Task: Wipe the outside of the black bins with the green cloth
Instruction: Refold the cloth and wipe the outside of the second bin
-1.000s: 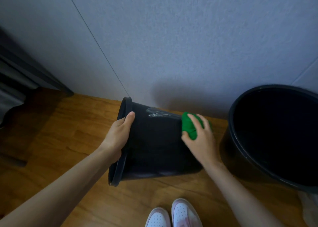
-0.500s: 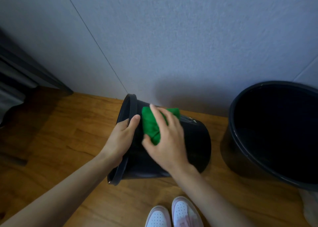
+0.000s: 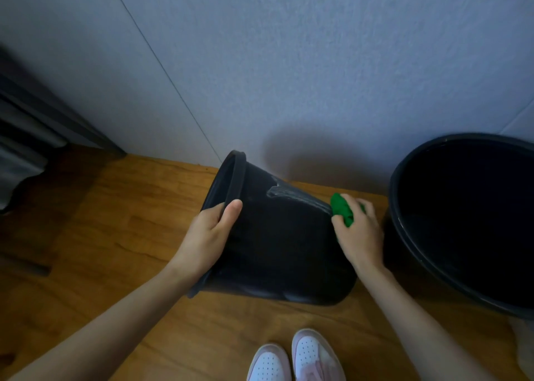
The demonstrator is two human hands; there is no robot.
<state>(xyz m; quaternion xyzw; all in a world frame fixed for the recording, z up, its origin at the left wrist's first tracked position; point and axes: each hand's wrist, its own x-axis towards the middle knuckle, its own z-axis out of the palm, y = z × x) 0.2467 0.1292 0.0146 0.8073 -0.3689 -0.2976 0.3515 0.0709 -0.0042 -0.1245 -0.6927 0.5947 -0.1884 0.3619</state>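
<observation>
Closest to me, a pair of white perforated shoes (image 3: pixel 297 357) with pinkish trim is standing on the wooden floor (image 3: pixel 130 221), whose planks are showing a warm brown grain.

Just beyond them, the small black bin (image 3: pixel 283 245) is lying tipped on its side, its mouth facing left and its narrower base pointing right. It is a tapered round tub of matt plastic with a thick rolled rim. I cannot see into it from this angle. A pale, glossy streak (image 3: pixel 294 198) is running along its upper wall.

The left hand (image 3: pixel 206 236) is gripping that rim, with the thumb lying on the outer wall and the fingers curling over the lip, out of sight. The right hand (image 3: pixel 361 236) is holding the green cloth (image 3: pixel 342 208), a soft bunched wad, and is pressing it against the bin's wall at the base end, fingers curled over it.

Just beside the right hand, the large black bin (image 3: pixel 468 221) is standing upright, round and smooth-rimmed. Its inside is reading as plain darkness, so I cannot tell what it is holding.

Farthest off, a pale wall (image 3: pixel 289 77) with a fine pebbled texture and a thin seam is rising behind both bins, and dark furniture (image 3: pixel 34 138) is sitting at the left edge.
</observation>
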